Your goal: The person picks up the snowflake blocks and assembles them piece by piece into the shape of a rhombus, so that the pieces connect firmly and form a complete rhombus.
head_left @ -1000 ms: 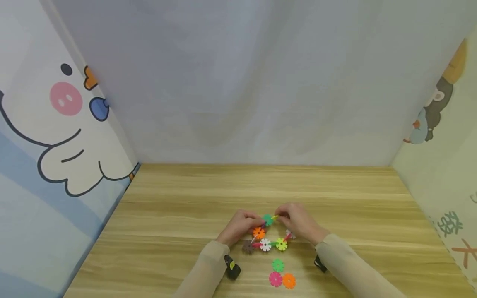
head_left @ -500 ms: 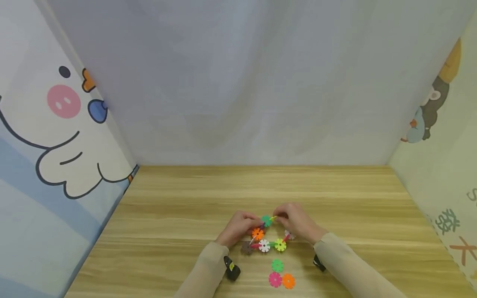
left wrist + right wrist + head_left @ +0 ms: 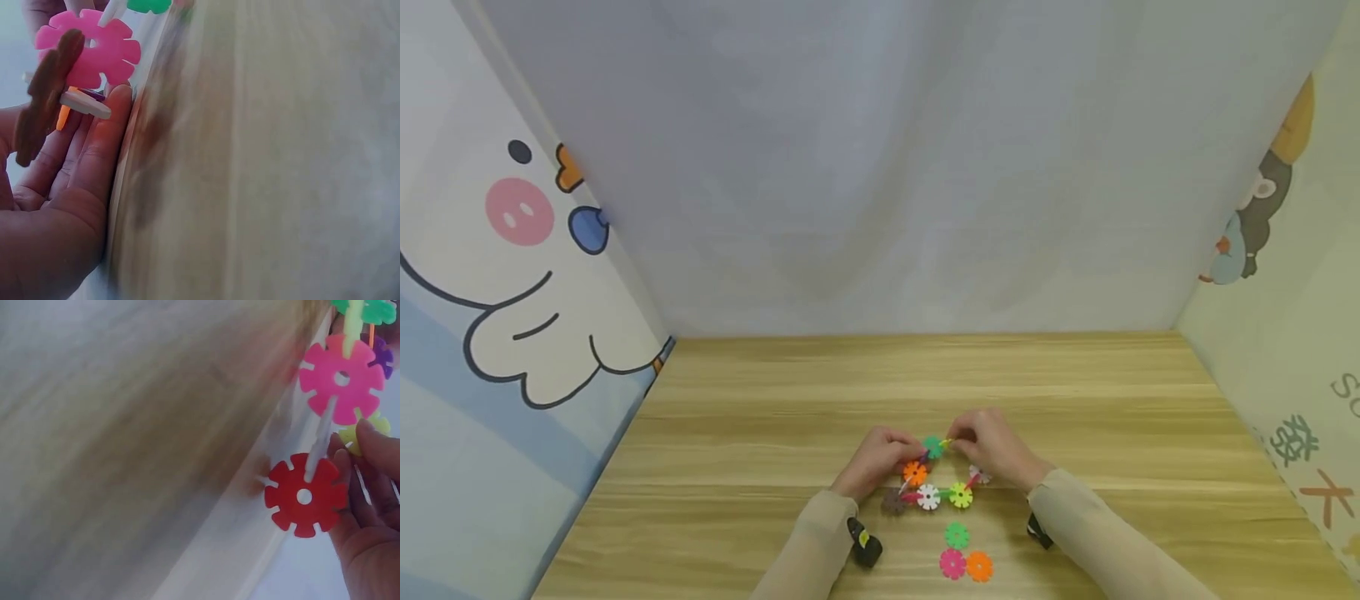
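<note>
A chain of notched plastic snowflake discs is bent into a loop between the hands. In the head view it includes a teal disc (image 3: 933, 448), an orange disc (image 3: 915, 473), a brown disc (image 3: 895, 501), a white disc (image 3: 928, 497) and a yellow-green disc (image 3: 961, 495). My left hand (image 3: 880, 460) pinches the chain at a purple disc (image 3: 923, 457) between teal and orange; its fingertips are partly hidden. With thumb and finger, my right hand (image 3: 996, 447) pinches a yellow disc (image 3: 359, 434) beside the teal one. A red disc (image 3: 305, 495) hangs near that palm.
Three loose discs, a green one (image 3: 957, 536), a pink one (image 3: 953, 564) and an orange one (image 3: 980, 567), lie on the wooden table (image 3: 737, 417) nearer the body. A pale curtain (image 3: 880, 167) stands behind, with printed cloth walls on both sides.
The head view shifts slightly. Both hands keep their grip on the chain and hardly move; the loose discs stay where they lie.
</note>
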